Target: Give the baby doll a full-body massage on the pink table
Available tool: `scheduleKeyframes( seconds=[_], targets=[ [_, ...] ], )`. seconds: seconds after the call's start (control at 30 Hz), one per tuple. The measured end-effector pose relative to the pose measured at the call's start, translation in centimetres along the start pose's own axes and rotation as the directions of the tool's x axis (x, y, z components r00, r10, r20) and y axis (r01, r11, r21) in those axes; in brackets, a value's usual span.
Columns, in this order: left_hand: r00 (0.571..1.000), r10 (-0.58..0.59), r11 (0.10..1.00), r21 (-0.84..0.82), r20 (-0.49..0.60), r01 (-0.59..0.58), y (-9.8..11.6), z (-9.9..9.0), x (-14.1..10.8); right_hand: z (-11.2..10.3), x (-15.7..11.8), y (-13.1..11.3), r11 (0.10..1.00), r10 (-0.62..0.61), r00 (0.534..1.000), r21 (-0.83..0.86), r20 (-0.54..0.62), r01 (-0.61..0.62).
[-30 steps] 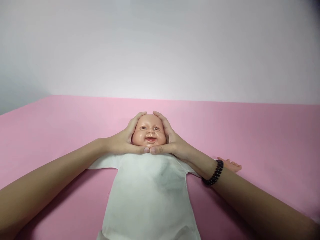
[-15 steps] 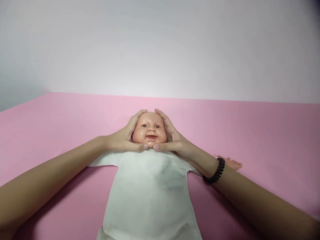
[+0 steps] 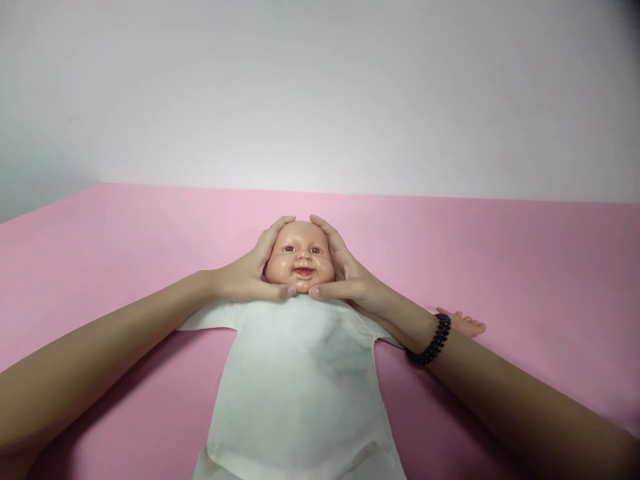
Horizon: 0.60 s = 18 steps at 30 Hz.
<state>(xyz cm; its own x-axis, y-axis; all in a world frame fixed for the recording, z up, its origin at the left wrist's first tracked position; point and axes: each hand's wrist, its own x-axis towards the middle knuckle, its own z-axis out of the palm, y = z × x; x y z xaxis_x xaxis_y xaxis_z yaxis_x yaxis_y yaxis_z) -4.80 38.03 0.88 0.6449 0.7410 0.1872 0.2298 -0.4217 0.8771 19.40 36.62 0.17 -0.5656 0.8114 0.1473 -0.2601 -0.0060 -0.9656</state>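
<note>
A broad, smooth, matte pink surface (image 3: 525,260) spreads across the lower view, its far edge nearly straight and its left edge slanting toward the viewer, with shadows low on both sides. Behind it rises a plain grey-white wall (image 3: 320,87), brightest just above the middle of that far edge and turning bluish grey at the left; a black coiled bracelet (image 3: 439,341) shows at right, and a dark patch (image 3: 632,15) too blurred to identify sits in the upper right corner

Baby doll (image 3: 299,347) lies face up on a pink worktop (image 3: 525,267).
Its smooth head (image 3: 300,260) points toward the far edge, brown eyes open, red mouth parted; a white top (image 3: 300,387) covers the body, sleeved arms spread toward the side edges.
</note>
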Motion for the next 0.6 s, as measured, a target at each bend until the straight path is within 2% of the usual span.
scheduleKeyframes(
  seconds=[0.2, 0.43, 0.6],
  targets=[
    [1.000, 0.025, 1.000, -0.006, -0.007, -0.025, 0.06, 0.00, 0.08, -0.32, 0.25, 0.34, 1.000, -0.024, 0.999, 0.004, 0.032, 0.024],
    [0.998, 0.005, 1.000, -0.004, -0.063, -0.006, 0.04, 0.51, 0.12, 0.16, 0.17, -0.03, 0.999, -0.029, 0.999, -0.025, 0.013, 0.029],
    [0.999, 0.007, 1.000, 0.002, -0.040, -0.007, 0.08, 0.43, 0.11, -0.03, 0.16, 0.11, 0.999, -0.035, 0.999, -0.029, 0.003, 0.035]
  ],
)
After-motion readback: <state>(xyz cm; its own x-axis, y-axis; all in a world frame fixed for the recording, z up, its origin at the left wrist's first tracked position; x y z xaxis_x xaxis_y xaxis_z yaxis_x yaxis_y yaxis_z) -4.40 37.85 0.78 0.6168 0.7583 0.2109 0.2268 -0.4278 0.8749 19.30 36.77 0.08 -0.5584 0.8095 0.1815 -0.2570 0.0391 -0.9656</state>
